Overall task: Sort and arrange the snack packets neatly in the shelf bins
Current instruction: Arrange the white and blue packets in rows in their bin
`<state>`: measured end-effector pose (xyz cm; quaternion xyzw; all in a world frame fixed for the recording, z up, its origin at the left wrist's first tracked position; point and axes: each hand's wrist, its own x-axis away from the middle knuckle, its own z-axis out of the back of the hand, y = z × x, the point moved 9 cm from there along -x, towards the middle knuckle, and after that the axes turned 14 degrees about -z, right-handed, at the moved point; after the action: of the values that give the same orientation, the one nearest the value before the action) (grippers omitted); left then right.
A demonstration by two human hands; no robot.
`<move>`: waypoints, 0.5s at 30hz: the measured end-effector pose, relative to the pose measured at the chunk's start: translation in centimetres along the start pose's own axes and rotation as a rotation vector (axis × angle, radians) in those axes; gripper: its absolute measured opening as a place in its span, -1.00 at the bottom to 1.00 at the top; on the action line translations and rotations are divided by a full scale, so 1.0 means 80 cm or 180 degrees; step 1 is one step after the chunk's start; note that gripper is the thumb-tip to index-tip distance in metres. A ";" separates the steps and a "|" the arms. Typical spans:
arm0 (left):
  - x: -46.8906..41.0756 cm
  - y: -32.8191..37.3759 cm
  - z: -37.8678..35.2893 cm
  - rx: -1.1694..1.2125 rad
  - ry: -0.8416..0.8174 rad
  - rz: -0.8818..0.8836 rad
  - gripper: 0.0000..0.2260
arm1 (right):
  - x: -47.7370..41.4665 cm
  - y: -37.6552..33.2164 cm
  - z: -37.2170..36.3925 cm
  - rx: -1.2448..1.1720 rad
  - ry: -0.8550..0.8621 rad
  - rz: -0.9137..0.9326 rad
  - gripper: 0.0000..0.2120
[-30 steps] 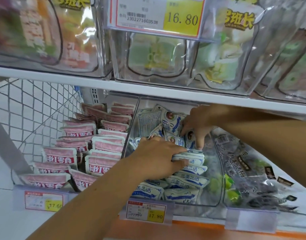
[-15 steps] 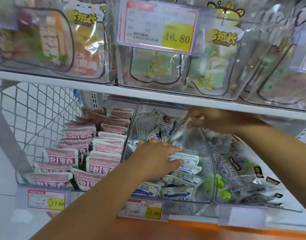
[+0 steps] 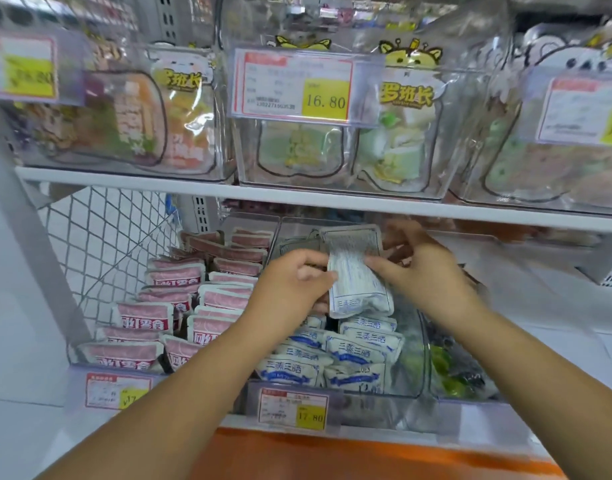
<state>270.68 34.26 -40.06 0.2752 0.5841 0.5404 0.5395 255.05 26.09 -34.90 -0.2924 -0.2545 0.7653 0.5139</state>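
Note:
A clear middle bin (image 3: 423, 358) on the lower shelf holds several white-and-blue snack packets (image 3: 358, 348) laid in rows. Above them, both hands hold one white-and-blue packet (image 3: 358, 289) with its printed back toward me. My left hand (image 3: 294, 289) grips its left edge and my right hand (image 3: 426, 271) pinches its right side. More packets (image 3: 353, 240) stand upright at the back of the bin, partly hidden by the held one.
The left bin holds several pink packets (image 3: 180, 306) beside a wire mesh panel (image 3: 100, 244). A bin of dark and green packets (image 3: 453, 368) stands to the right. The upper shelf (image 3: 193, 188) carries clear bins of large bags with price tags (image 3: 294, 84). An orange ledge (image 3: 367, 455) runs below.
My right hand came forward from the back of the bin with a packet. My left hand lifted off the rows and took the packet's left edge. The camera tilted upward.

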 end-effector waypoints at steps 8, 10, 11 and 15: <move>0.016 0.009 -0.012 0.0443 -0.0176 -0.0055 -0.86 | 0.028 -0.001 -0.035 -0.0258 -0.0883 -0.0077 -0.07; 0.017 0.005 -0.016 0.0780 -0.0204 0.0062 -0.86 | 0.028 0.009 -0.040 -0.0663 -0.1262 -0.0169 -0.18; 0.015 0.004 -0.015 0.0779 -0.0179 0.0038 -0.86 | 0.030 0.010 -0.043 -0.0962 -0.1463 -0.0228 -0.29; 0.010 0.010 -0.024 0.0474 -0.0020 -0.0150 -0.60 | 0.040 0.007 -0.054 -0.2238 -0.2030 -0.0569 -0.56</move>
<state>268.45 34.53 -39.90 0.3024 0.6273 0.4818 0.5319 256.77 29.29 -38.94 -0.1761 -0.6667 0.6373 0.3439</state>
